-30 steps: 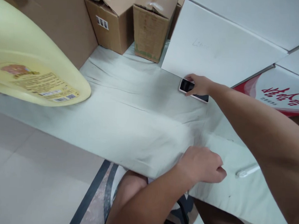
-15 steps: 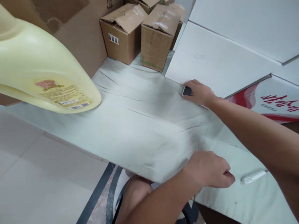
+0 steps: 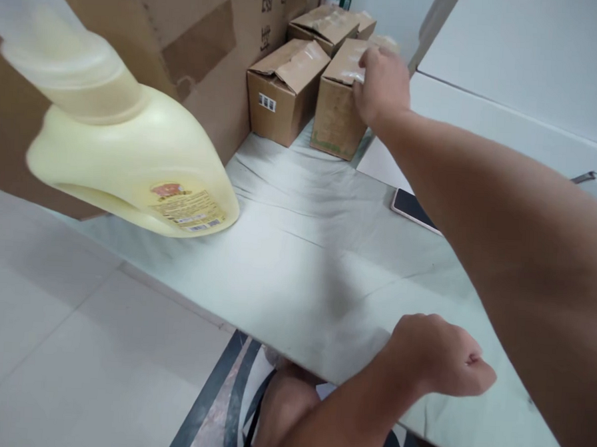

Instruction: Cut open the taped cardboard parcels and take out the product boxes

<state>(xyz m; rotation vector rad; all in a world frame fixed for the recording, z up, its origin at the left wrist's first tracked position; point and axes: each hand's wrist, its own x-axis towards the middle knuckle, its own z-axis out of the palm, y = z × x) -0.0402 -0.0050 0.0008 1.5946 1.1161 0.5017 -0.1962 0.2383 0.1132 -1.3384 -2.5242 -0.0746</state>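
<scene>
My right hand (image 3: 384, 84) reaches far forward to the upper right side of a small taped cardboard box (image 3: 336, 122). Its thumb and forefinger are apart at the box's top edge; the other fingers are partly hidden, and I cannot tell whether they press on it. Below that forearm lies a smartphone (image 3: 413, 209) with a dark screen, partly covered by the arm. My left hand (image 3: 441, 356) is closed into a fist near the table's front edge. Nothing shows sticking out of it.
A large pale-yellow bottle (image 3: 182, 157) stands at left before a big carton (image 3: 205, 92). Another small box (image 3: 277, 106) sits beside the reached one, with more behind. White boxes (image 3: 512, 61) are stacked at right. A pale cloth covers the table (image 3: 276, 269).
My right hand has left the smartphone and moved forward to the cardboard box. The left fist stays near the front edge. The view has shifted, bringing more of the bottle into sight.
</scene>
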